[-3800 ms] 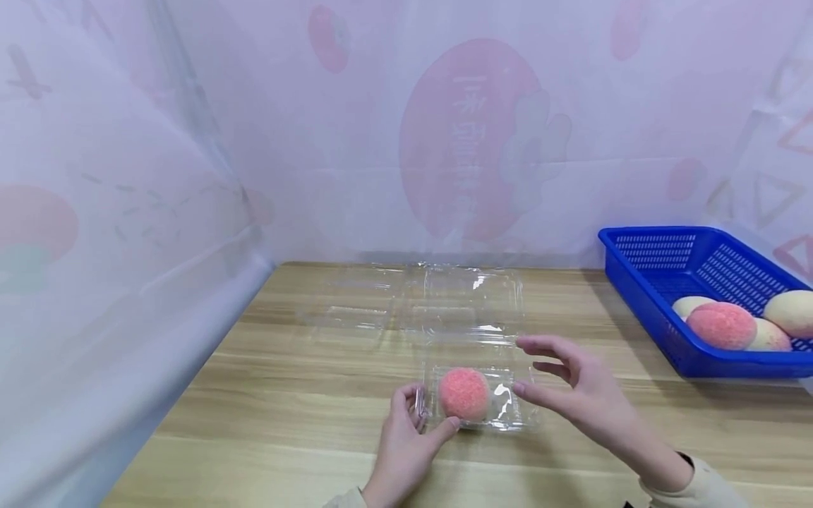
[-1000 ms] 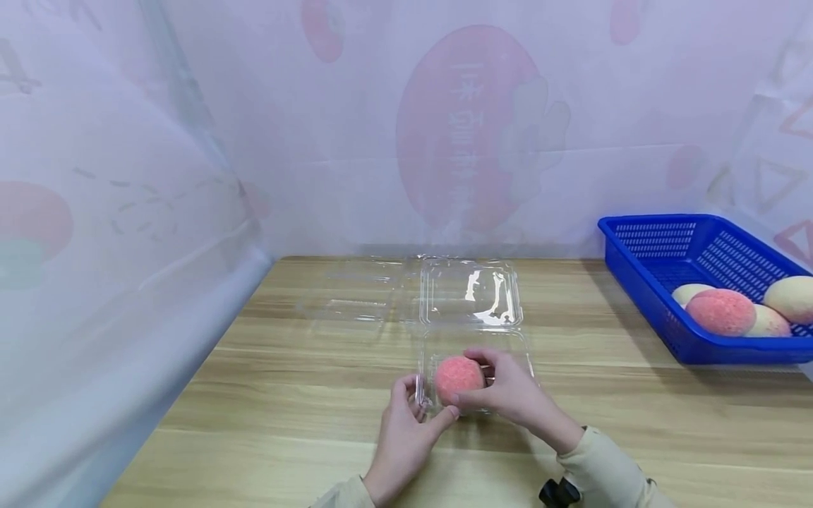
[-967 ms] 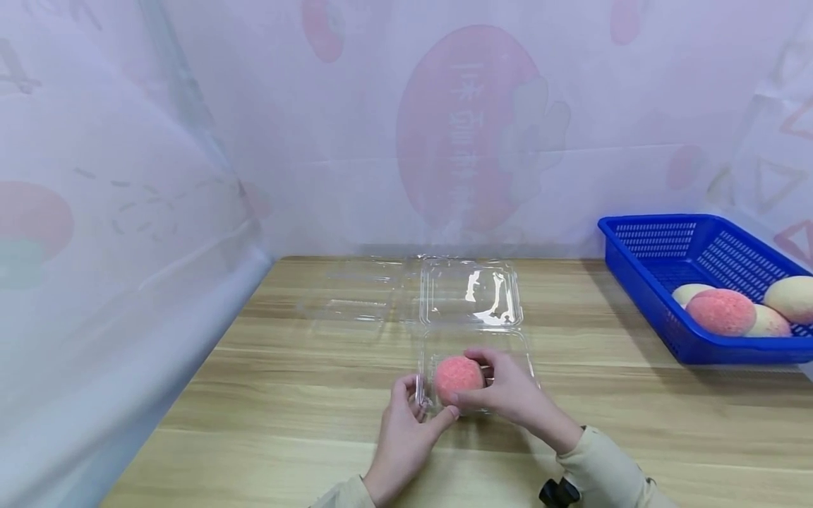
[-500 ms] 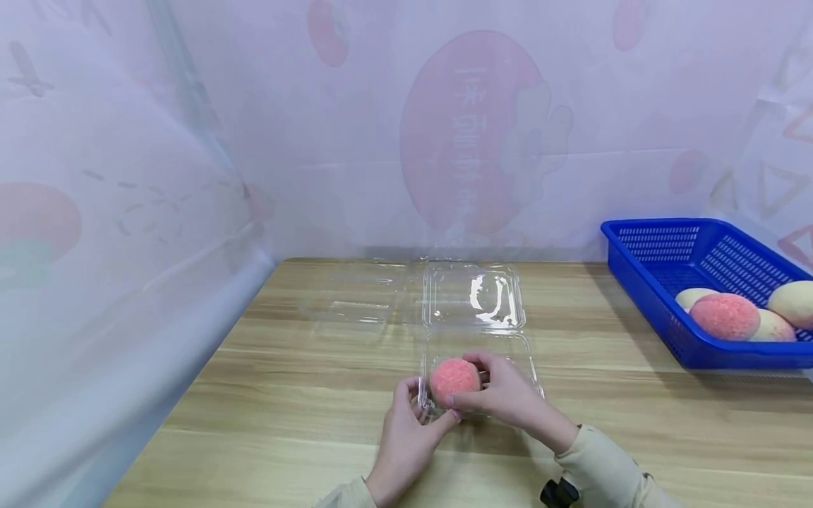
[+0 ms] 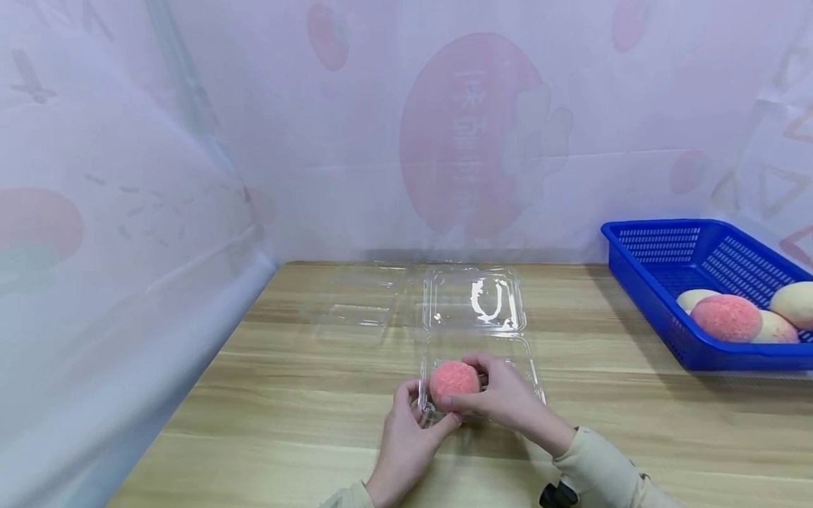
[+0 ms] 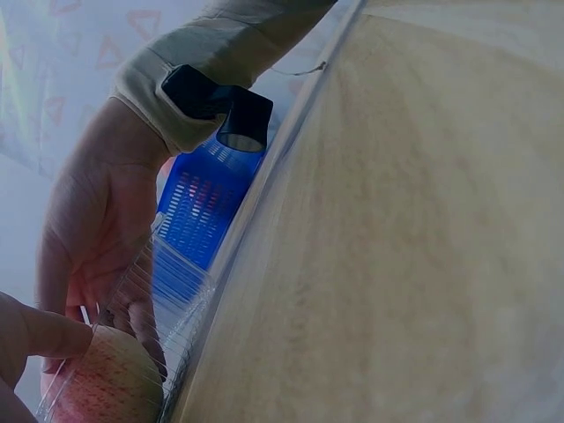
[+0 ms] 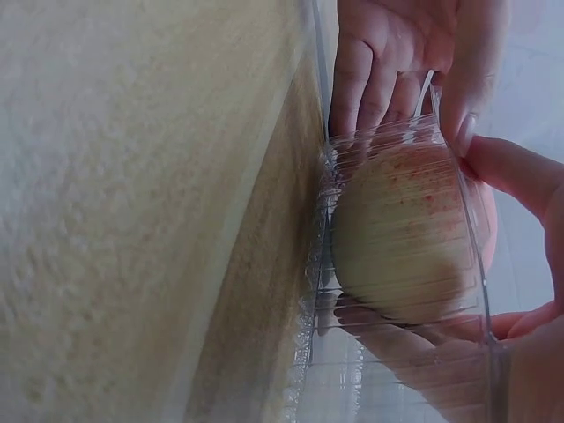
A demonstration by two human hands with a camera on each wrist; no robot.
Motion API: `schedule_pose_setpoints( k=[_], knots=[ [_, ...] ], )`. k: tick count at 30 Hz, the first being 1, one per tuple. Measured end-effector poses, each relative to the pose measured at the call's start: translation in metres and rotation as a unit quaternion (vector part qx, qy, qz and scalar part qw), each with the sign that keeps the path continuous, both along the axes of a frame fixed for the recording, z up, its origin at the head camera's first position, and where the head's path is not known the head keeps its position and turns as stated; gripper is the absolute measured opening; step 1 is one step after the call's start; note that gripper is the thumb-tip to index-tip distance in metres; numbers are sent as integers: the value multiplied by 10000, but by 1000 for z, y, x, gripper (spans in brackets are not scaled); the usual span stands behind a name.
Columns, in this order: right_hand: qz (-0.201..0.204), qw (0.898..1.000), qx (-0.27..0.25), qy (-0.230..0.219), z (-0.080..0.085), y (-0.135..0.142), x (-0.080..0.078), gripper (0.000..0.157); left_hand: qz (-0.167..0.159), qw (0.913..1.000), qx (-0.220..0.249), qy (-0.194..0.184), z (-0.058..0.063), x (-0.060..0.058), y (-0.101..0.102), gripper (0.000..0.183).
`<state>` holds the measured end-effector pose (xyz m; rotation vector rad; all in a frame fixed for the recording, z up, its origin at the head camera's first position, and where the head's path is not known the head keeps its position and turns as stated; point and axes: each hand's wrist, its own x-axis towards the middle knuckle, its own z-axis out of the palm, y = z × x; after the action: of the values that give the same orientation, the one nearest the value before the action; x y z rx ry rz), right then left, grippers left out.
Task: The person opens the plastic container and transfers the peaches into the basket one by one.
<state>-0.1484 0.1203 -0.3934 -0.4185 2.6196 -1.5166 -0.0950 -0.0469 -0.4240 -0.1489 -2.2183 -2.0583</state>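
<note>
A pink-topped, cream-sided round bun [image 5: 454, 379] sits in the left part of an open clear plastic clamshell box [image 5: 522, 347]. My right hand [image 5: 511, 397] grips the bun from its right side, thumb at the front and fingers behind. With my left hand [image 5: 406, 441] I hold the box's left front corner, the thumb on the front rim and the fingers along the left wall. The box's lid [image 5: 473, 300] lies back, away from me. In the right wrist view the bun [image 7: 397, 238] shows through the ribbed box wall [image 7: 405, 352], right against it.
A blue perforated basket [image 5: 641, 310] at the right holds several pink and cream buns [image 5: 726, 317]. More clear plastic boxes [image 5: 362, 296] lie at the back left of the wooden table [image 5: 286, 402]. A printed cloth [image 5: 336, 190] encloses the back and sides.
Earlier my right hand was spread at the box's right side; it has since come left and taken hold of the bun, shifting it slightly left. The left hand has stayed at the box corner.
</note>
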Motion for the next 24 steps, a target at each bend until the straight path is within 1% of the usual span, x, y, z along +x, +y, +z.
schedule_pose_setpoints(
  k=[12,24],
  knots=[
    [-63,10000,6,74,1,0,2,69,12,10000,-64,-25,-1,1,0,65],
    [-72,9996,-276,-30,2,-1,2,69,53,10000,-79,-22,0,1,0,64]
  ],
)
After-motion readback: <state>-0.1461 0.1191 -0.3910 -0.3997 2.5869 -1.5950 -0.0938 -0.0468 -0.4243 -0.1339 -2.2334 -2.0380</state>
